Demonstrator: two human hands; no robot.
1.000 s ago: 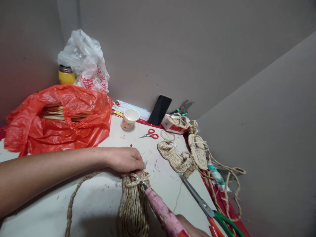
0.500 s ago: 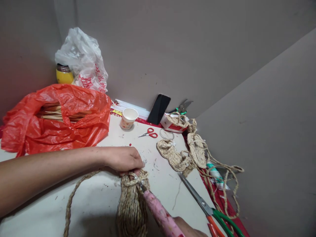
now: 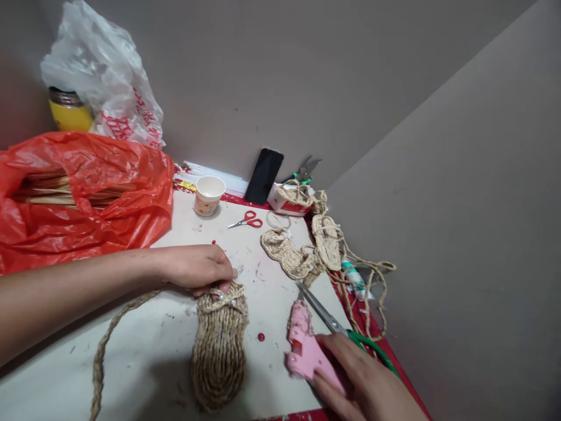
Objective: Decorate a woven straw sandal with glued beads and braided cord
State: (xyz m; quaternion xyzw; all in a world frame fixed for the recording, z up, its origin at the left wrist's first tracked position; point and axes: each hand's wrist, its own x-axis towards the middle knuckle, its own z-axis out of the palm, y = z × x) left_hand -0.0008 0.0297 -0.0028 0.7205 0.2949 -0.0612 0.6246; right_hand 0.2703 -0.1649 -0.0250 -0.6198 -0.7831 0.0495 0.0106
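Observation:
A woven straw sandal sole (image 3: 219, 351) lies on the white table (image 3: 153, 356), toe end away from me. My left hand (image 3: 197, 268) rests on the toe end with its fingers curled, pinching the braided strap (image 3: 221, 294) there. My right hand (image 3: 363, 383) grips a pink glue gun (image 3: 304, 345) lying on the table to the right of the sole, nozzle pointing away. A braided straw rope (image 3: 105, 345) trails from under my left hand toward the near left edge.
Large scissors (image 3: 333, 321) with green and orange handles lie by the glue gun. Finished small straw sandals (image 3: 289, 257), small red scissors (image 3: 248, 220), a paper cup (image 3: 208, 195), a phone (image 3: 263, 175), a red bag of straw (image 3: 79, 199) and a white bag (image 3: 105, 76) sit farther back.
My right hand has pulled the glue gun off the sandal's toe and set it down on the table to the right. The left hand stays on the strap. The view shifted.

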